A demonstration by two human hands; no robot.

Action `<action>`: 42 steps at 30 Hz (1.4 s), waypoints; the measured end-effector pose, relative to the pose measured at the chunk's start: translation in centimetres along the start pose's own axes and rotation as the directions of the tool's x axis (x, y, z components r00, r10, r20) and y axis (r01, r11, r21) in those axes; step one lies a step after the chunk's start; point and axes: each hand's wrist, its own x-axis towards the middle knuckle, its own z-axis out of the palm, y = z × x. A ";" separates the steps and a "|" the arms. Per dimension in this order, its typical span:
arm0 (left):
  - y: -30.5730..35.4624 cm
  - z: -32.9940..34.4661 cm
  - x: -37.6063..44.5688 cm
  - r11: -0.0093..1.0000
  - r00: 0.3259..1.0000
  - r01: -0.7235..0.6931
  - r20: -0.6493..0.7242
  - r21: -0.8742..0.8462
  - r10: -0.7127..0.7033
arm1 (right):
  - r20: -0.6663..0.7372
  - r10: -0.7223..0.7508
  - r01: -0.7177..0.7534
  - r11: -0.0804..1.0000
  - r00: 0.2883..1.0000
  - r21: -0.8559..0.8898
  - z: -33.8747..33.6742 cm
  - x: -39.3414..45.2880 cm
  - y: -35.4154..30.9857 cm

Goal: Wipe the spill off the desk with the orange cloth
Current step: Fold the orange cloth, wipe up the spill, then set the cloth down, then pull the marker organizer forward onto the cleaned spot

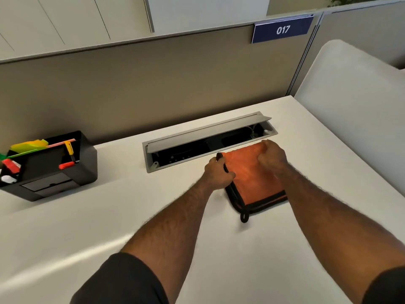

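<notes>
An orange cloth (252, 181) with a black border and a small black loop lies folded on the white desk (109, 216), right of centre. My left hand (217, 172) grips the cloth's left black edge. My right hand (270, 155) pinches the cloth's far right corner. Both forearms reach in from the bottom of the view. I see no spill on the desk surface.
A grey cable tray (206, 139) set into the desk stands with its lid open just behind the cloth. A black organiser (50, 165) with markers and notes sits at the far left. A tan partition (153, 80) runs behind, a white divider (355, 110) on the right.
</notes>
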 end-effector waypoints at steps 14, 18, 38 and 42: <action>-4.8 3.0 -0.6 0.774 0.989 -0.122 0.009 0.621 0.149 | 0.218 -0.070 0.184 0.807 0.973 -0.561 5.0 -2.1 3.3; -6.2 1.0 -1.5 0.832 0.966 -0.091 -0.154 0.548 0.208 | 0.132 -0.200 0.239 0.840 0.971 -0.487 6.0 -3.2 0.7; -31.9 -15.1 -29.9 0.771 0.674 0.587 -0.677 0.246 -0.297 | 0.355 -0.635 0.710 0.692 0.686 -0.135 19.2 -18.4 -17.1; -33.9 -16.3 -32.4 0.760 0.638 0.622 -0.685 0.189 -0.353 | 0.393 -0.670 0.759 0.639 0.630 -0.128 21.2 -20.6 -20.6</action>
